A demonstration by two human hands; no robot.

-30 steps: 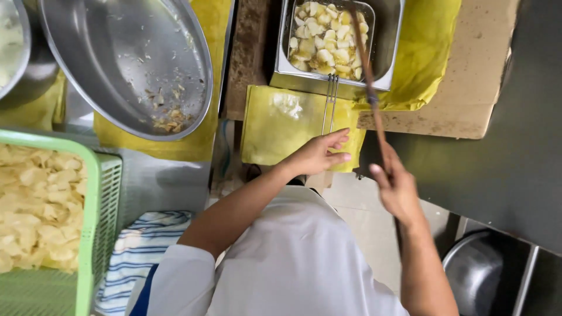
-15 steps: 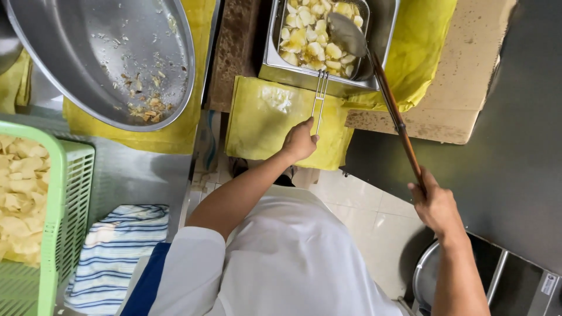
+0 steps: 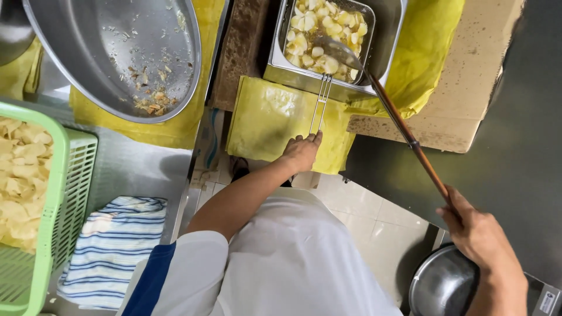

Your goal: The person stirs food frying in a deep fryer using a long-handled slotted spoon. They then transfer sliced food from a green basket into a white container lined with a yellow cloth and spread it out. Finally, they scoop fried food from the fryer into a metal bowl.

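Head view, looking straight down. Item one: rectangular steel fryer vat (image 3: 386, 35), set into a worktop draped in yellow oil-stained cloth (image 3: 275, 117); inside it a wire frying basket (image 3: 328, 29) filled with pale yellow chips in oil. Item two: the basket's thin wire handle (image 3: 320, 105), running back from the vat over the cloth; the left hand (image 3: 301, 153) lies at its near end, fingertips (image 3: 316, 138) touching or just pinching the wire, fingers lightly curled rather than clenched. Item three: long wooden-handled metal skimmer (image 3: 404, 126), its bowl (image 3: 336, 51) resting among the chips at the near right of the basket; the right hand (image 3: 477, 231) is closed round the far tail of the shaft, well apart from the vat. Change noted: half a second back the skimmer bowl sat higher in the basket and the right hand lay further up the shaft line; the bowl now sits lower among the chips, which reads as a stir or scoop under way while the left hand steadies the basket. Item four: large round steel bowl (image 3: 111, 52) with fried crumbs, upper left. Item five: green plastic crate (image 3: 70, 193) of pale chips, left edge. Item six: blue-striped white towel (image 3: 111, 251), beside the crate. Item seven: small steel bowl (image 3: 445, 287), low right, just beside the right wrist.
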